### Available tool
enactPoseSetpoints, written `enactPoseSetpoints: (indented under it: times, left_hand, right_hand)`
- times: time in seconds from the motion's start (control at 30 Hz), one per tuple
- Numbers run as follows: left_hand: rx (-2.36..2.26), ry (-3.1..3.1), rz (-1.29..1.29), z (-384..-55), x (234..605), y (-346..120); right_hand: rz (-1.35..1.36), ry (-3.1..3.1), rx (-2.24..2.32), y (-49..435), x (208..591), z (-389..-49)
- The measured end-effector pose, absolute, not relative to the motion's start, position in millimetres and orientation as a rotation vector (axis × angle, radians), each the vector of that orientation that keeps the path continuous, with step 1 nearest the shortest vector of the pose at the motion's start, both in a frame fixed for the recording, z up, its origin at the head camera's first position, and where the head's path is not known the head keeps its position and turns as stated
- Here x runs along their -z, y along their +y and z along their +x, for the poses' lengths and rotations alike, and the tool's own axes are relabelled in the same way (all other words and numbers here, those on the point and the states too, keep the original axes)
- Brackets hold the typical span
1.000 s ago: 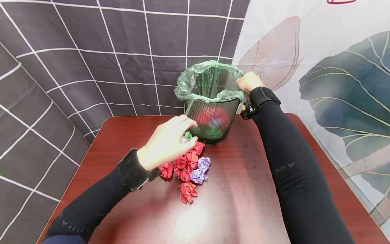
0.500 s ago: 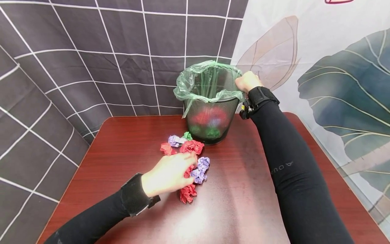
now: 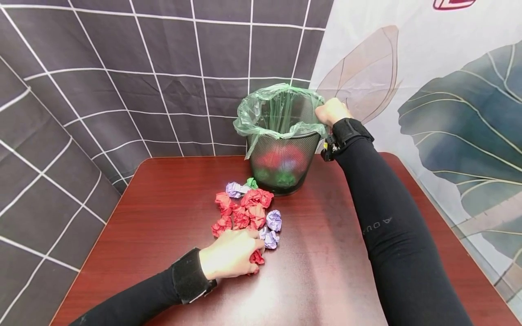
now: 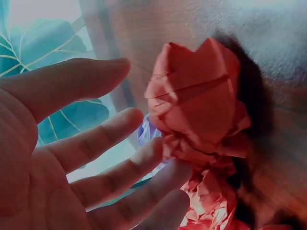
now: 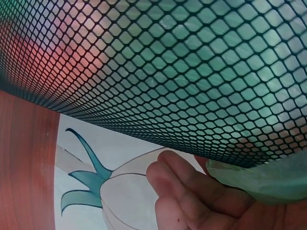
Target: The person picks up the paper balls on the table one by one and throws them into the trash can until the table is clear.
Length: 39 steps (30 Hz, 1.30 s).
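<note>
My left hand [image 3: 233,254] is at the nearest red crumpled paper ball [image 3: 257,257]. In the left wrist view its thumb and fingers [image 4: 91,148] are spread and only loosely bent. That paper ball [image 4: 194,96] sits by the fingertips, not pinched; whether a finger touches it is unclear. My right hand [image 3: 333,111] holds the right rim of a black mesh wastebasket [image 3: 281,167] lined with a green plastic bag [image 3: 248,118]. In the right wrist view, curled fingers [image 5: 192,187] lie outside the mesh, under the bag's folded edge; the thumb is hidden.
Several red paper balls [image 3: 240,216] are heaped between my left hand and the wastebasket. Purple balls [image 3: 274,220] lie on the heap's right, another purple ball [image 3: 234,189] and a green ball [image 3: 251,183] behind. Red and green balls show through the mesh. Wall cloths hang behind the table [image 3: 163,190].
My left hand has come down from beside the wastebasket, across the heap, toward the table's front to the nearest red ball. The right hand stays on the rim.
</note>
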<state>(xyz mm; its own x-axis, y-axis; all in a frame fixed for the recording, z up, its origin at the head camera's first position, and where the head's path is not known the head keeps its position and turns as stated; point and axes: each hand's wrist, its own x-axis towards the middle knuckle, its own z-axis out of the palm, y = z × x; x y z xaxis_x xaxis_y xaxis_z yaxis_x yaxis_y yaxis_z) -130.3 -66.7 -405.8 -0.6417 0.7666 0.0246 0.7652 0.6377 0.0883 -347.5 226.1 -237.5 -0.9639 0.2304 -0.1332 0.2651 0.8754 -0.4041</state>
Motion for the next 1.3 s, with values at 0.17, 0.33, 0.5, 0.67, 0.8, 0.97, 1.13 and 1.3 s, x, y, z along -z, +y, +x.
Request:
enactPoseSetpoints:
  times: [0.17,0.33,0.5,0.67,0.8,0.97,1.13,1.3]
  left_hand:
    - [-0.089,2.841,1.351,-126,411,-68]
    - [-0.061,2.843,1.379,-125,416,-69]
    - [-0.083,2.852,1.399,-125,421,-69]
    - [-0.111,2.860,1.399,-125,425,-69]
    - [-0.139,2.857,1.393,-127,427,-69]
    - [-0.192,2.846,1.363,-131,426,-68]
    - [-0.258,2.844,1.337,-133,420,-67]
    - [-0.259,2.868,1.327,-134,412,-68]
  right_hand:
    - [0.398,2.965,0.676,226,238,-347]
    - [0.403,2.972,0.683,227,239,-349]
    - [0.397,2.973,0.670,228,239,-349]
    - [0.392,2.970,0.665,227,238,-348]
    - [0.392,2.969,0.666,227,238,-349]
    - [0.410,2.960,0.688,229,241,-353]
    - [0.426,2.953,0.700,229,242,-355]
    - [0.426,2.945,0.701,229,242,-356]
